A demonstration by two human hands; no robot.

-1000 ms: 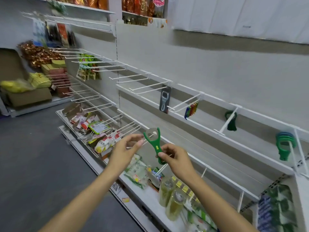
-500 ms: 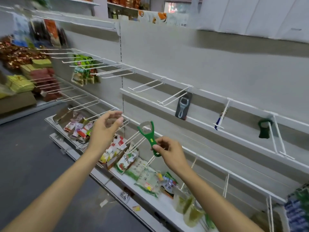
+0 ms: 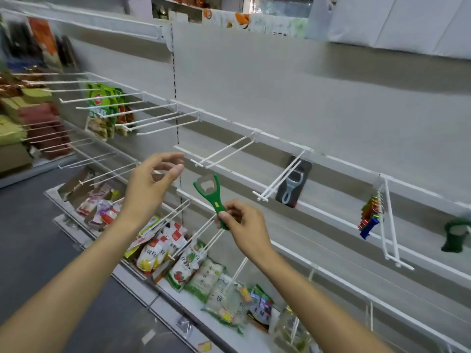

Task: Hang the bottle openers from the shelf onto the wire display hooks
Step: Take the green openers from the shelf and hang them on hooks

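Right hand (image 3: 244, 225), centre of the frame: thumb and fingertips pinch the lower end of the handle of a green bottle opener (image 3: 210, 197). The opener stands tilted, its metal-lined head uppermost and leaning toward the upper left, in free air in front of the shelving, just below the tip of a white wire display hook (image 3: 224, 150). It is not touching that hook.

Left hand (image 3: 150, 184), left of the opener: raised, holding nothing, fingers loosely curved with thumb and forefinger a narrow gap apart. Whether the fingertips touch the wire hook behind them cannot be told.

Further right on the same rail, a carded black and grey opener (image 3: 293, 186) hangs on a double wire hook. At the right edge, a dark green opener (image 3: 455, 236) hangs, blurred. Between them hangs a cluster of small multicoloured items (image 3: 369, 216). Packaged foods (image 3: 163, 248) hang and lie in the lower centre.
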